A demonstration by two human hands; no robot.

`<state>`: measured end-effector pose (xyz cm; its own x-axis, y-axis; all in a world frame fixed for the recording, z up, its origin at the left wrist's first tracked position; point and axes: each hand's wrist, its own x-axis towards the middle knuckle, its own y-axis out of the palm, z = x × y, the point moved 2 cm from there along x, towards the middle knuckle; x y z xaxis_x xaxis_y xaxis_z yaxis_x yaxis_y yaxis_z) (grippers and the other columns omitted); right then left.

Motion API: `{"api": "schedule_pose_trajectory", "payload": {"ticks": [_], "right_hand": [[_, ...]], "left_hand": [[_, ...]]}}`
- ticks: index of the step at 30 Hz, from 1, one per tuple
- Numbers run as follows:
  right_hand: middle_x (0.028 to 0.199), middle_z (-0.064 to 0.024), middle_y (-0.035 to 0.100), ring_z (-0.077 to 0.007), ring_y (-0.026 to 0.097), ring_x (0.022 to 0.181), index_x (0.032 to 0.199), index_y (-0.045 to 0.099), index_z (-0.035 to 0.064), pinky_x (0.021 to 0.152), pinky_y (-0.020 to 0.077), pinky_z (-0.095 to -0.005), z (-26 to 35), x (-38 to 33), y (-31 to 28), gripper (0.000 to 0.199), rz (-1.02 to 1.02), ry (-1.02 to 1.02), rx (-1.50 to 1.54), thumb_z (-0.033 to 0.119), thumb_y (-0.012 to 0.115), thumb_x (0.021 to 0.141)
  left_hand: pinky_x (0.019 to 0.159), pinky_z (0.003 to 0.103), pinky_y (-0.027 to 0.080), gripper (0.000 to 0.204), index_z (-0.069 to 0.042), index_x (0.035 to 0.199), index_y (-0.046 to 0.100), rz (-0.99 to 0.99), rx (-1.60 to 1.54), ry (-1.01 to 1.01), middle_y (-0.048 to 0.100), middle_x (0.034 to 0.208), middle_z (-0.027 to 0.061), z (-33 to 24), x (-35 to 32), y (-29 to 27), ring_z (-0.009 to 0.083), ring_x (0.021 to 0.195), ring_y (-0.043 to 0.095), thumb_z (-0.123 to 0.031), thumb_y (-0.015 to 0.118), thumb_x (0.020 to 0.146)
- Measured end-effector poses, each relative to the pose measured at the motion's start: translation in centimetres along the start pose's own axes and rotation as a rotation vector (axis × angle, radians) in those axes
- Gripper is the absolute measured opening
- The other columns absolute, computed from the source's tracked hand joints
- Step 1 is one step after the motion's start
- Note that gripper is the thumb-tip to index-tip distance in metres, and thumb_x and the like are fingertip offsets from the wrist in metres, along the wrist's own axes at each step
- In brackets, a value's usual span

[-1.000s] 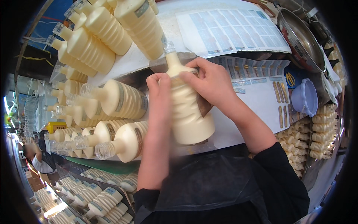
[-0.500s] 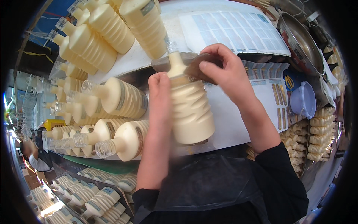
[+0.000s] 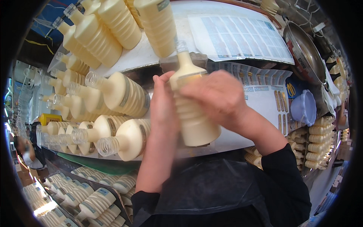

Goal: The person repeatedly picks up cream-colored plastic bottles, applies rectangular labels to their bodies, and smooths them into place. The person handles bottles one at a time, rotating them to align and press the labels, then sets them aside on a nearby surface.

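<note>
A cream-coloured, ribbed bottle [image 3: 198, 128] with a clear threaded neck lies in front of me, its neck pointing away. My left hand [image 3: 163, 98] grips its left side, the thumb along the edge. My right hand [image 3: 217, 94] is curled and smeared by motion over the gold band [image 3: 191, 77] near the bottle's shoulder. Whatever its fingers hold is hidden. Behind the bottle's neck sits a grey-brown block [image 3: 200, 60], partly covered by the bottle.
Several similar bottles [image 3: 123, 94] lie and stand to the left. Sticker sheets [image 3: 232, 34] cover the right part of the worktable, beside a lavender bucket [image 3: 303, 108] and a metal pan [image 3: 306, 49]. More bottles [image 3: 100, 200] are stacked below at the lower left.
My right hand has moved down and inward onto the band. The dark flat piece it held no longer shows. My left hand still holds the bottle, and the view has shifted slightly.
</note>
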<state>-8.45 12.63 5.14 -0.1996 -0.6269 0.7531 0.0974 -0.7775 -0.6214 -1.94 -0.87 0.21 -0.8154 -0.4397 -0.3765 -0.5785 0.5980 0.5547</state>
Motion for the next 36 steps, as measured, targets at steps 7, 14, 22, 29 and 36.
{"api": "schedule_pose_trajectory", "payload": {"ticks": [7,14,22,29,36], "right_hand": [[0.089,-0.0031,0.070,-0.0243,0.069,0.083,0.091,0.069,0.0091,0.071,0.0525,-0.0389,1.4,1.3,0.1,0.016,0.105,-0.036,-0.033,0.011,0.068,0.075],[0.088,-0.0080,0.072,-0.0285,0.070,0.079,0.096,0.072,0.0115,0.069,0.0541,-0.0408,1.5,1.8,-0.2,0.019,0.150,0.082,0.008,0.008,0.070,0.078],[0.117,-0.0153,0.064,-0.0229,0.063,0.110,0.128,0.049,0.0001,0.098,0.0505,-0.0353,-1.8,4.7,1.5,0.035,-0.116,0.744,0.379,0.003,0.056,0.093],[0.127,-0.0226,0.056,-0.0436,0.061,0.112,0.128,0.048,0.0018,0.096,0.0484,-0.0497,-2.1,3.0,2.4,0.031,0.091,0.744,0.017,0.007,0.049,0.097],[0.122,-0.0224,0.053,-0.0425,0.059,0.106,0.124,0.049,0.0018,0.092,0.0499,-0.0491,-1.6,3.3,2.8,0.027,-0.020,0.594,0.071,0.009,0.049,0.099]], "left_hand": [[0.104,0.042,0.049,0.058,-0.005,0.132,0.051,0.009,-0.088,0.009,0.062,0.124,0.0125,-0.1,-0.4,0.6,0.0252,0.117,0.060,-0.054,0.024,0.112],[0.106,0.042,0.047,0.067,-0.002,0.134,0.050,0.046,-0.128,-0.006,0.059,0.127,0.0124,-0.2,-0.7,0.6,0.0253,0.119,0.059,-0.059,0.022,0.111],[0.109,0.044,0.044,0.065,-0.002,0.136,0.049,0.068,-0.124,0.023,0.057,0.134,0.0155,-0.3,-1.0,0.9,0.0274,0.123,0.056,-0.056,0.024,0.111],[0.110,0.041,0.042,0.066,-0.002,0.143,0.047,0.100,-0.118,0.019,0.055,0.133,0.0122,-0.1,-1.3,0.3,0.0233,0.121,0.053,-0.055,0.022,0.112],[0.111,0.040,0.041,0.064,-0.003,0.145,0.046,0.089,-0.094,0.052,0.055,0.137,0.0110,-0.2,-2.1,1.3,0.0223,0.126,0.051,-0.053,0.022,0.113]]}}
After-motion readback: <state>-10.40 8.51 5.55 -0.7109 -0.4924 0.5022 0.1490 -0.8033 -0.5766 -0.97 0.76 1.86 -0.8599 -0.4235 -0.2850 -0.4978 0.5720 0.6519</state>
